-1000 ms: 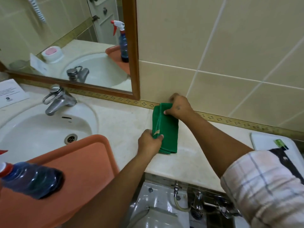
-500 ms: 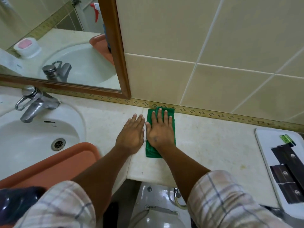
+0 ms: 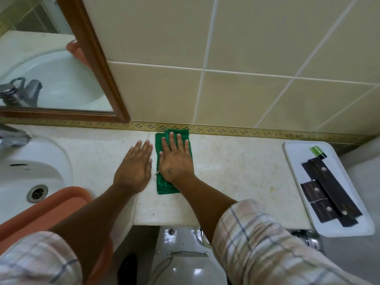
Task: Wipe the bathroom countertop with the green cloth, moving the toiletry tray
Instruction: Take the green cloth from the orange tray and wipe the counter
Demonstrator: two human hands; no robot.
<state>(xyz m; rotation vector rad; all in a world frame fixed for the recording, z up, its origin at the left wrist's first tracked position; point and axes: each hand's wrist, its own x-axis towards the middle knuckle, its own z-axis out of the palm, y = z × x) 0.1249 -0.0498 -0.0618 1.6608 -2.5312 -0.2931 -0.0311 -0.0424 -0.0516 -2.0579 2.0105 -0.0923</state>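
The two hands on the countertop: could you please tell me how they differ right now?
The right hand lies flat on the folded green cloth, while the left hand rests on the bare countertop beside it. The right hand's fingers reach nearer the wall border than the left's. Both are open, palm down, side by side.

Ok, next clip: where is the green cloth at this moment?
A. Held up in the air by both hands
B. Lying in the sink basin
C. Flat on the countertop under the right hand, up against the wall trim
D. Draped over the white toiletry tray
C: the right hand lies flat on the folded green cloth, pressing it onto the countertop by the patterned trim, while the left hand rests flat beside it.
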